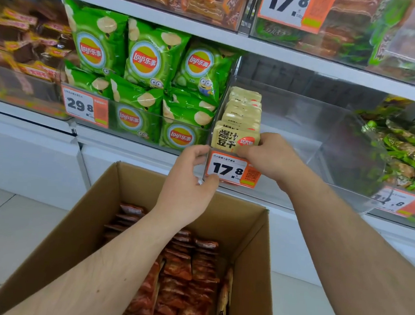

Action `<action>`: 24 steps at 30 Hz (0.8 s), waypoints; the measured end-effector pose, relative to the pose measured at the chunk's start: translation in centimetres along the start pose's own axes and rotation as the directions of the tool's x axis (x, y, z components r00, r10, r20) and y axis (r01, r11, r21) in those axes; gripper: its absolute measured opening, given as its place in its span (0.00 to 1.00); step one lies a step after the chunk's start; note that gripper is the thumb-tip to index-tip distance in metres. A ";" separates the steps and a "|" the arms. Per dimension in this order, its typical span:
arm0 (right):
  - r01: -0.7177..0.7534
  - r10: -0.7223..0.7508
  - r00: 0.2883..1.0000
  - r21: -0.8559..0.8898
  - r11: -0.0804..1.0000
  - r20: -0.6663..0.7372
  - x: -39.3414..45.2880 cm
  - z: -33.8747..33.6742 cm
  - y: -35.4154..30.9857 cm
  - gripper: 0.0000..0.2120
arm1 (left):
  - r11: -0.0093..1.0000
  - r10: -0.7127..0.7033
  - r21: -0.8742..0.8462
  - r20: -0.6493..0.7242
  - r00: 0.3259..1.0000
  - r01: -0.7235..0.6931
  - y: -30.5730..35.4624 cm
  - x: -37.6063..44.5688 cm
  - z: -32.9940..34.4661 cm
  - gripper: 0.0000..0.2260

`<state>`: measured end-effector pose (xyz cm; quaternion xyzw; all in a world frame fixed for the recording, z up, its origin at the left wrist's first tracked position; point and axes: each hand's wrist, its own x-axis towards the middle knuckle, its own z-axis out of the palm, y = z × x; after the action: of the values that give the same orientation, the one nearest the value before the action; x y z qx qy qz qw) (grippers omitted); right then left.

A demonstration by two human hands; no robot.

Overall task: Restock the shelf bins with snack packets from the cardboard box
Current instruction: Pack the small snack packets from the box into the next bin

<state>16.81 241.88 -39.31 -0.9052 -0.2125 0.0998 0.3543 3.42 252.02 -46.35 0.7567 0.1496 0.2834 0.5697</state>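
Observation:
A row of cream-yellow snack packets (237, 124) stands upright along the left side of a clear plastic shelf bin (327, 152). My right hand (272, 155) grips the front packet of that row at its lower right corner. My left hand (189, 181) is at the bin's front left corner, thumb and fingers curled around the clear edge beside the 17.8 price tag (230, 170). Below my arms an open cardboard box (73, 241) holds several rows of red-orange snack packets (186, 276), with a yellow packet on edge at the right.
Green Lay's chip bags (145, 76) fill the bin to the left. A bin of green-wrapped snacks (408, 149) is at the right. Brown snack packs fill the far left bin and upper shelf. White shelf base and tiled floor lie below.

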 end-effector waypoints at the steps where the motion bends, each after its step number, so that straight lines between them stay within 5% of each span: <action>1: -0.006 0.006 1.000 -0.022 1.000 0.015 0.0 -0.1 -0.1 0.08 | 1.000 -0.013 0.004 -0.001 1.000 0.013 -0.2 -0.1 -0.2 0.20; 8: 0.003 0.000 0.981 0.017 1.000 -0.192 -0.7 -0.2 0.4 0.11 | 0.999 -0.032 0.021 0.025 0.999 0.031 -0.6 -0.6 -0.8 0.18; 15: 0.010 -0.019 0.995 -0.093 0.996 -0.096 -1.3 -0.1 0.7 0.11 | 0.999 -0.034 0.018 0.050 0.998 0.034 -1.2 -0.6 -0.6 0.17; 17: -0.012 -0.014 0.984 -0.145 0.989 -0.179 -1.5 0.5 1.3 0.17 | 0.998 -0.057 0.033 0.054 0.997 0.055 -2.3 -0.8 -1.2 0.16; 18: 0.020 -0.088 0.943 -0.209 0.978 -0.322 -2.1 1.1 1.6 0.22 | 0.996 -0.078 0.044 0.057 0.995 0.075 -3.1 -0.9 -1.6 0.16; 20: 0.242 -0.411 0.731 -0.357 0.902 -0.545 -3.7 2.8 2.4 0.24 | 0.987 -0.145 0.081 0.058 0.988 0.140 -5.4 -1.3 -2.4 0.15; 21: 0.358 -0.530 0.653 -0.395 0.846 -0.541 -4.8 4.0 2.5 0.21 | 0.977 -0.192 0.103 0.055 0.980 0.186 -6.6 -1.6 -2.8 0.14; 22: 0.445 -0.598 0.653 -0.403 0.800 -0.465 -5.8 5.5 2.8 0.18 | 0.966 -0.236 0.119 0.053 0.970 0.228 -7.7 -1.8 -3.1 0.14; 24: 0.460 -0.546 0.827 -0.397 0.794 -0.134 -7.2 8.8 3.4 0.11 | 0.946 -0.305 0.138 0.060 0.950 0.295 -9.8 -2.3 -3.6 0.13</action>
<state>8.55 241.63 -47.85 -0.8681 -0.4165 -0.1486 0.2256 0.37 256.53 -55.53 0.7706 0.2577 0.1526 0.5625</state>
